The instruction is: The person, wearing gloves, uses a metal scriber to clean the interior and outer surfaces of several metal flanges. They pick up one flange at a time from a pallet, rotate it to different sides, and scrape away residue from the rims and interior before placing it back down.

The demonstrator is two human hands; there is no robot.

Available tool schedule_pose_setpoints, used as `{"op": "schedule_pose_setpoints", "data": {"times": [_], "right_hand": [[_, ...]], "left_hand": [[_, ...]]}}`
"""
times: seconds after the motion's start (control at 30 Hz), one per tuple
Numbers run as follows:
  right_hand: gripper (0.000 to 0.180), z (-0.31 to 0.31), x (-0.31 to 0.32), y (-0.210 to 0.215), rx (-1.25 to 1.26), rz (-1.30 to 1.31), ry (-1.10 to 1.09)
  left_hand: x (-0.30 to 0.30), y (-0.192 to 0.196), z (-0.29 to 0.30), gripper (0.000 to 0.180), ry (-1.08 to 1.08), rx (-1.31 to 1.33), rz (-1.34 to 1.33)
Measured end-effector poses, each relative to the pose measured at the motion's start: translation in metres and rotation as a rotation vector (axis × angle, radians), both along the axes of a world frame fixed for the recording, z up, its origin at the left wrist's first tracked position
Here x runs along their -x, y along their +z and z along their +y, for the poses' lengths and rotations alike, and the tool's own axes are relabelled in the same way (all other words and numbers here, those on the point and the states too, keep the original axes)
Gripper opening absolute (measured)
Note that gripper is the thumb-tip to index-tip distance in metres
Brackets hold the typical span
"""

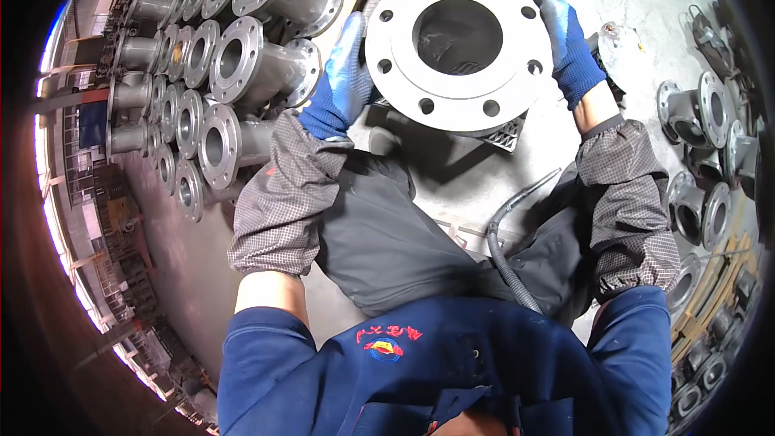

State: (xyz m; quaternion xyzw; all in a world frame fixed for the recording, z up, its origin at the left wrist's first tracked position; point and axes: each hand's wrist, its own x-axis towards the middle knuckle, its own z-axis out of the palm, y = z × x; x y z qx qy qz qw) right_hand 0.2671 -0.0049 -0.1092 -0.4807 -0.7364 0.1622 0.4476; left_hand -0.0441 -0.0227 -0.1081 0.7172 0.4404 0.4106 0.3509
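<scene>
A large grey flanged pipe fitting [398, 44] faces up in front of me, with a wide round bore and several bolt holes around its rim. My left hand [343, 81], in a blue glove, grips the left edge of the flange. On the opposite edge, my right hand [568, 42] holds it in a matching glove. The fingers of both hands are partly hidden behind the rim. Beneath the fitting, part of a dark metal grate [506, 134] shows, and the fitting's underside is out of sight.
Stacked grey flanged fittings [242, 64] crowd the left side, close to my left hand. More flanged fittings [701, 117] stand at the right, near wooden slats [710, 303]. A dark hose [502, 252] curves between my legs. A clear plastic bag [620, 47] lies right of my right hand.
</scene>
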Motion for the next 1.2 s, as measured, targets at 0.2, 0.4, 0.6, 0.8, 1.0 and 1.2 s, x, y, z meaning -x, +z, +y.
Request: {"op": "schedule_pose_setpoints", "data": {"times": [0.2,0.4,0.6,0.8,1.0,1.2], "right_hand": [[0.016,-0.009,0.035,0.013,-0.237,-0.05,-0.115],[0.012,-0.016,0.059,0.025,-0.196,-0.067,-0.133],[0.032,-0.024,0.064,0.017,-0.047,0.034,-0.055],[0.032,-0.024,0.069,-0.039,0.012,0.172,-0.04],[0.027,-0.025,0.063,-0.018,0.511,0.787,-0.163],[0.03,-0.006,0.041,-0.024,0.525,0.595,-0.286]], "left_hand": [[-0.016,0.037,-0.012,0.048,0.024,0.648,-0.742],[-0.007,0.05,-0.025,0.052,0.043,0.759,-0.79],[0.01,0.059,-0.028,0.056,0.066,0.474,-0.621],[0.016,0.072,-0.037,0.046,0.135,0.155,-0.222],[-0.007,0.09,-0.041,0.026,0.01,-0.169,0.086],[-0.025,0.076,-0.009,0.03,-0.082,-0.389,0.267]]}}
